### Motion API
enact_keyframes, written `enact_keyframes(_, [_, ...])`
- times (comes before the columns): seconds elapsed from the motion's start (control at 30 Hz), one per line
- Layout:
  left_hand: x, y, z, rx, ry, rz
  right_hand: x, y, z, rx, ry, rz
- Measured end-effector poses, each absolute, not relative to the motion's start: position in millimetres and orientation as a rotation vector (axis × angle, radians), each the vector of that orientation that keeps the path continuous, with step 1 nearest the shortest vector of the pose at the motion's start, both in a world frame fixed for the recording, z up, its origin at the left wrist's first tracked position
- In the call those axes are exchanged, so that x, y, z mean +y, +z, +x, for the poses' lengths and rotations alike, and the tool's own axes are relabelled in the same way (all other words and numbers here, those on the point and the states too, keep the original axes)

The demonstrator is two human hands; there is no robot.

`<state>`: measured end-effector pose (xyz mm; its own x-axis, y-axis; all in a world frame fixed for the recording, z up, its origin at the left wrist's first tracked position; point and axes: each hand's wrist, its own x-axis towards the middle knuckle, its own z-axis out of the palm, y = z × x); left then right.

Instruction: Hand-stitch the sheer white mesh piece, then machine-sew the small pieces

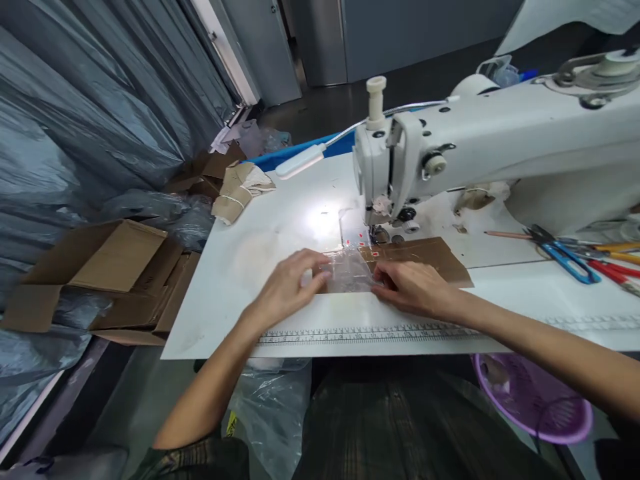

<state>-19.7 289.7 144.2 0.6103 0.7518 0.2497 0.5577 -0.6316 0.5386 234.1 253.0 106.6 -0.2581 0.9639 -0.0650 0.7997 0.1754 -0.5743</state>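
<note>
A brown sheet (434, 257) lies flat on the white sewing table, partly beneath the needle area of the white sewing machine (480, 133). Over its left part rests a clear plastic piece (349, 270). My left hand (294, 283) is at the left end of the plastic, thumb and fingers closed on its edge. My right hand (407, 287) has its fingers curled together at the plastic's right edge, over the brown sheet. Small red marks show close to the presser foot (374, 233).
Blue scissors (565, 257) and other tools lie at the right. A ruler strip (350, 335) runs along the front edge. A tied cloth bundle (235, 193) sits at the back left. Cardboard boxes (117, 257) stand left, a purple basket (535, 400) below right.
</note>
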Motion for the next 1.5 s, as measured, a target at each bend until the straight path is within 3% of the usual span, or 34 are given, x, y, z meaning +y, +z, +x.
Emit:
enact_keyframes(0.2, [277.6, 131.8, -2.5, 0.751, 0.653, 2.434, 245.9, 127.5, 229.5, -2.129, 1.073, -1.231])
enact_keyframes(0.33, [306.0, 144.1, -1.9, 0.701, 0.628, 2.282, 249.7, 128.5, 236.7, -1.885, 1.136, -1.230])
enact_keyframes(0.43, [353.1, 160.0, -15.1, 0.902, 0.679, 2.255, 256.8, 113.3, 243.1, -1.816, 1.060, -1.324])
enact_keyframes(0.6, [455.3, 164.8, -53.2, 1.373, 1.154, 2.028, 261.0, 87.9, 246.6, -1.938, 0.947, -1.410])
enact_keyframes(0.73, [496.3, 151.8, -82.2, 1.584, 1.080, 2.107, 260.3, 82.4, 246.0, -1.929, 0.934, -1.434])
enact_keyframes(0.97, [461.3, 137.2, -89.6, 1.659, 1.069, 2.172, 262.6, 81.2, 245.7, -1.936, 0.927, -1.435])
enact_keyframes(1.13, [417.3, 136.4, -76.5, 1.715, 0.667, 2.281, 262.3, 81.5, 244.9, -1.928, 0.931, -1.399])
enact_keyframes(1.37, [360.4, 156.3, -48.9, 1.122, 0.778, 2.205, 260.4, 78.4, 249.3, -1.808, 1.110, -1.370])
enact_keyframes(1.5, [361.3, 159.0, -55.8, 1.416, 0.652, 2.398, 259.3, 78.7, 249.5, -1.791, 1.092, -1.352])
